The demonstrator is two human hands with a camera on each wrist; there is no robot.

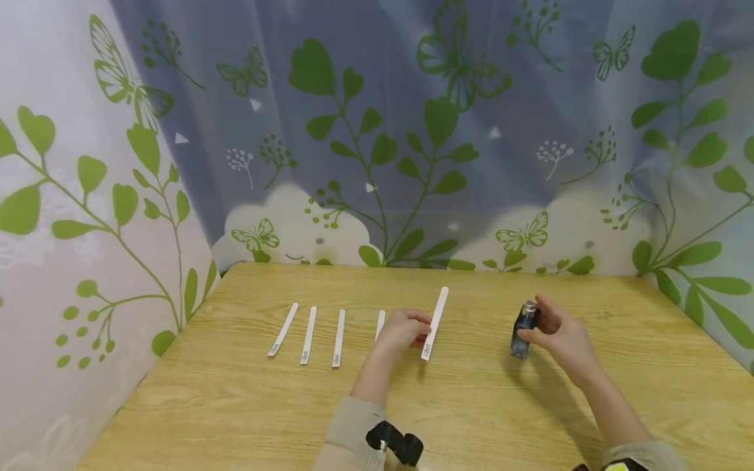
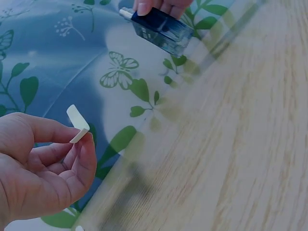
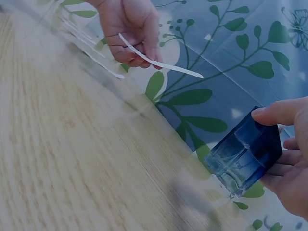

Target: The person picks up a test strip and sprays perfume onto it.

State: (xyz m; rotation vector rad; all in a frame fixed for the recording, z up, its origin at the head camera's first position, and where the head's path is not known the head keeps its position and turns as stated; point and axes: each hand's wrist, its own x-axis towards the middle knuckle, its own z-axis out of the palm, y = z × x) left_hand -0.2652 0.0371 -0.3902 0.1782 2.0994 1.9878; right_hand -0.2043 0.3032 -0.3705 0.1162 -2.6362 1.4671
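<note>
Between thumb and fingers my left hand [image 1: 403, 330] pinches a white paper test strip [image 1: 436, 322] above the table. The strip looks bent in the left wrist view, where its near end [image 2: 78, 122] sticks up past the fingertips. My right hand [image 1: 564, 340] grips a dark blue glass perfume bottle [image 1: 523, 330] with a silver sprayer top, thumb on one side and fingers on the other. Through the bottle's clear lower part [image 3: 236, 166] a thin tube shows. Bottle and strip are apart, the bottle to the right.
On the wooden table [image 1: 235, 405] several more white strips lie in a row at the left, among them a tilted strip [image 1: 283, 330] and an upright-lying one [image 1: 338, 339]. Another strip [image 1: 380, 320] is partly hidden behind my left hand. A leaf-patterned curtain [image 1: 377, 131] hangs behind the table.
</note>
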